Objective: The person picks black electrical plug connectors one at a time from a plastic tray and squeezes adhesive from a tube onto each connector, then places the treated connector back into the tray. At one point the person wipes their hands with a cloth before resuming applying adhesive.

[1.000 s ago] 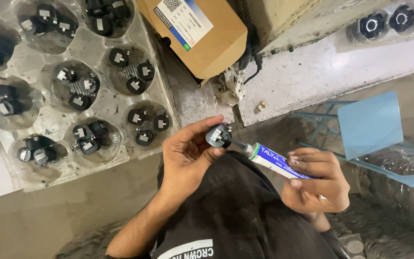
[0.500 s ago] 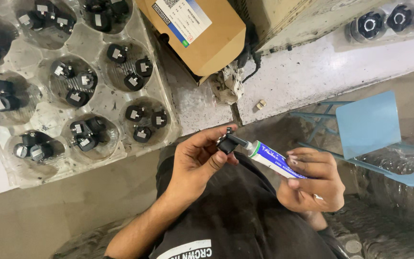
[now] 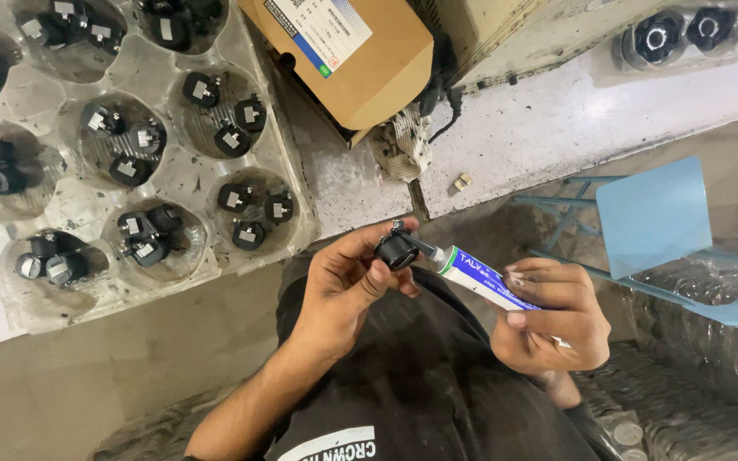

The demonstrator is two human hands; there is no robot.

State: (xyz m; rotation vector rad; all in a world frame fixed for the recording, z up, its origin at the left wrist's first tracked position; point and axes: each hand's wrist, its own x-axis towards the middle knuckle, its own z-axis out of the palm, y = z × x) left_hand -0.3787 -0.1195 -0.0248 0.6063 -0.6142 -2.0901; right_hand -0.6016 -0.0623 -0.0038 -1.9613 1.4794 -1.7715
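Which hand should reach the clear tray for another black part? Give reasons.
Probably left: the left hand lies nearer the clear tray, though it holds a black part; the right hand grips the tube, farther off.

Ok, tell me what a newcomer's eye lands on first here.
At the centre, the left hand pinches a small black part while the right hand presses the nozzle of a white and blue tube against it. To the upper left lies a clear plastic tray whose round wells hold more black parts. A brown cardboard box sits at the top, and a blue stool stands at the right.
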